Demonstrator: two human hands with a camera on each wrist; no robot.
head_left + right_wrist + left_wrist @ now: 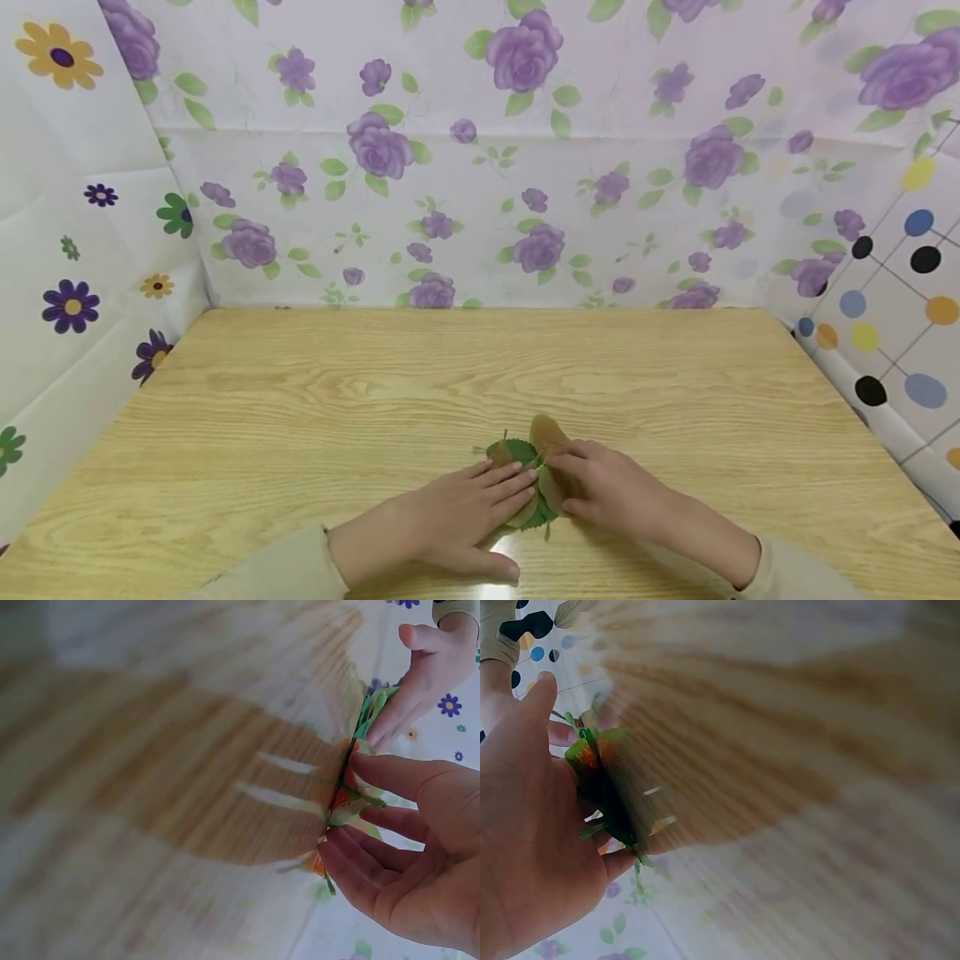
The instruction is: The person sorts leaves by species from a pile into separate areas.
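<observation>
At the bottom centre of the frame, the left hand (461, 510) is released, its straight fingers resting on a cluster of green and brown leaves (551, 492). To the lower right, the right hand (618, 492) touches the cluster with bent fingers; whether it pinches a leaf, I cannot tell. Beneath spreads a wooden table (360, 392); across the top hangs purple-flowered cloth (465, 192).

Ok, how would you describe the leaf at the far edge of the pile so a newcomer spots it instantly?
On the wood-grain table, find the leaf pile that the left hand and right hand touch. The far leaf juts out toward the purple-flowered backdrop. Unlike the toothed green leaf beside it, it is brown, smooth-edged and reaches farthest out.
</observation>
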